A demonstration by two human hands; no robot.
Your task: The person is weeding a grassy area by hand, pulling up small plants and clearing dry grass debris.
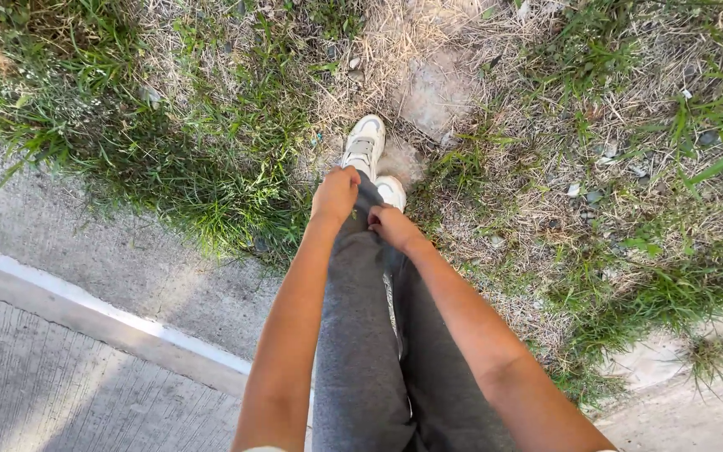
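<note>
I look straight down at my own legs in grey sweatpants (361,335) and two white sneakers (365,145) standing on dry grass. My left hand (335,193) is closed in a fist against the cloth near the left knee. My right hand (390,226) pinches the trouser fabric just beside it. Both arms reach down from the bottom of the view. The second sneaker (392,192) is partly hidden behind my hands.
Green grass (169,142) and dry straw-like patches cover the ground ahead, with small stones (583,194) to the right. A concrete slab with a pale raised edge (110,314) runs along the lower left. More concrete (688,410) lies at the lower right.
</note>
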